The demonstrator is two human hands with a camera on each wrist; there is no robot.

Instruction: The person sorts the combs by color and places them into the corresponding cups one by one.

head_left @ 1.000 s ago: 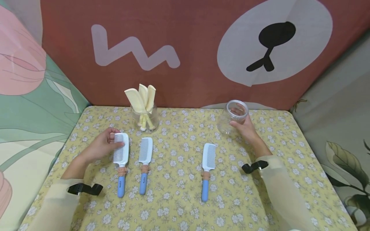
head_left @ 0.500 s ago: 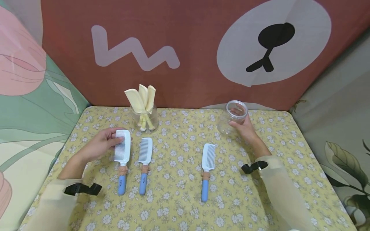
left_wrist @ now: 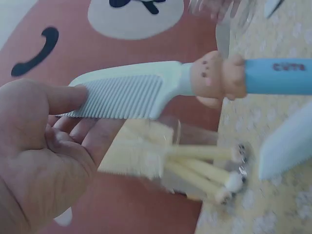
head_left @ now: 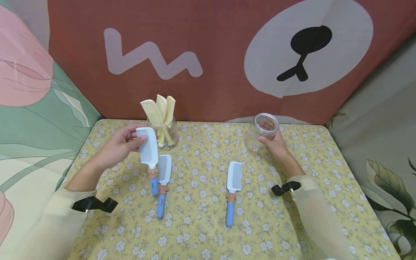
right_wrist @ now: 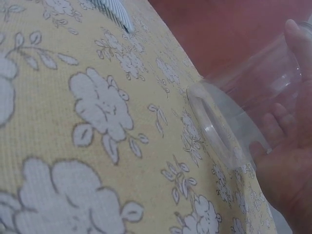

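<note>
My left hand (head_left: 121,146) pinches the toothed head of a white comb (head_left: 148,146) with a blue handle and a small brown bear figure at its neck. The handle hangs downward and overlaps a second such comb (head_left: 164,169) lying on the table in the head view. In the left wrist view the held comb (left_wrist: 126,90) lies across, thumb on its teeth. My right hand (head_left: 274,144) grips a clear jar (head_left: 255,141) at the back right, fingers seen through its wall. The right wrist view shows that jar (right_wrist: 219,129) with nothing in it.
Behind my left hand stands another clear jar (head_left: 175,135) holding several cream-coloured combs (head_left: 152,112). A third blue-handled comb (head_left: 234,177) lies right of the table's middle. The flowered tablecloth (head_left: 201,216) meets a red-brown backdrop (head_left: 211,97) at the rear.
My left hand has lifted its comb off its place at the left and carried it right and farther back, toward the jar of cream combs. The right hand and its jar have stayed put.
</note>
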